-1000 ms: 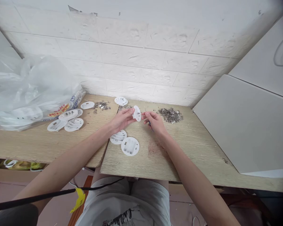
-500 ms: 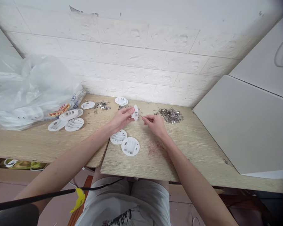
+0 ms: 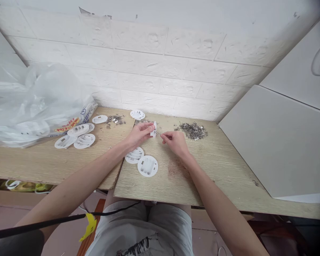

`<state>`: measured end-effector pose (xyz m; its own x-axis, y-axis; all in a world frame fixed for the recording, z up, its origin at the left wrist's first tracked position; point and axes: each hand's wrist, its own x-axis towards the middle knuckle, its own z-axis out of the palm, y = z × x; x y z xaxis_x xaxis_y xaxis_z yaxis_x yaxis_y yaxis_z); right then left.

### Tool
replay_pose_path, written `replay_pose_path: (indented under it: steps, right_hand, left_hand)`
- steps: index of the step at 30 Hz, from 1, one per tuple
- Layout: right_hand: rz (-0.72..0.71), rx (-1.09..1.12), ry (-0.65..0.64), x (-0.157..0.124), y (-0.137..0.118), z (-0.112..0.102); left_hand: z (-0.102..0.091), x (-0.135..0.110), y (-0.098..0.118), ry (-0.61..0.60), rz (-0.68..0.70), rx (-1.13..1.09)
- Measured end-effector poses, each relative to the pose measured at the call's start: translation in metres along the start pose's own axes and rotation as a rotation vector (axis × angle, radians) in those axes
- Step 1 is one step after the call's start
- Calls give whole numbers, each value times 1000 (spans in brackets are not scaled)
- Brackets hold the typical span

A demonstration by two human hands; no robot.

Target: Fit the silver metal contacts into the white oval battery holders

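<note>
My left hand [image 3: 139,134] grips a white round plastic battery holder [image 3: 153,129], held edge-on above the wooden table [image 3: 218,167]. My right hand [image 3: 174,139] is closed in a pinch on a small metal contact piece [image 3: 159,133] whose tip touches the holder. Two more white round battery holders [image 3: 147,166] lie flat just below my hands. A pile of small metal contacts [image 3: 193,129] sits to the right of my right hand.
A clear plastic bag [image 3: 32,103] with white discs lies at the left, several loose holders [image 3: 80,137] beside it. A smaller heap of metal bits [image 3: 115,120] and another disc [image 3: 137,114] lie near the wall. A grey board [image 3: 277,142] leans at the right.
The holder in my left hand has turned from showing its face to edge-on, and my right hand has brought the small metal piece against it.
</note>
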<state>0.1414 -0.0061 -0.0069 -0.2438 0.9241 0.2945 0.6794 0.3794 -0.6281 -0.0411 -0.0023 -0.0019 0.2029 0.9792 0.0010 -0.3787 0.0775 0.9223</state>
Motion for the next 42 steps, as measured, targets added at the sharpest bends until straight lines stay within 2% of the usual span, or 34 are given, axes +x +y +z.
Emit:
replay_pose_path:
  steps: [8, 13, 16, 19, 25, 32, 42]
  right_hand:
    - [-30, -195, 2, -5, -9, 3]
    - [-67, -293, -7, -5, -12, 3]
    - [-75, -240, 1, -3, -10, 2]
    - [-64, -91, -1, -1, -6, 0]
    - [-35, 105, -46, 1, -2, -1]
    - [14, 154, -69, -1, -4, 1]
    - [-7, 25, -20, -2, -4, 4]
  left_hand:
    - [2, -2, -1, 68, 4, 59]
    - [0, -1, -1, 41, 30, 52]
    - [-1, 0, 2, -19, 31, 35]
    - [-1, 0, 4, -71, 39, 12]
    - [1, -1, 3, -83, 38, 20]
    - [3, -2, 3, -81, 50, 42]
    - [2, -1, -3, 22, 59, 187]
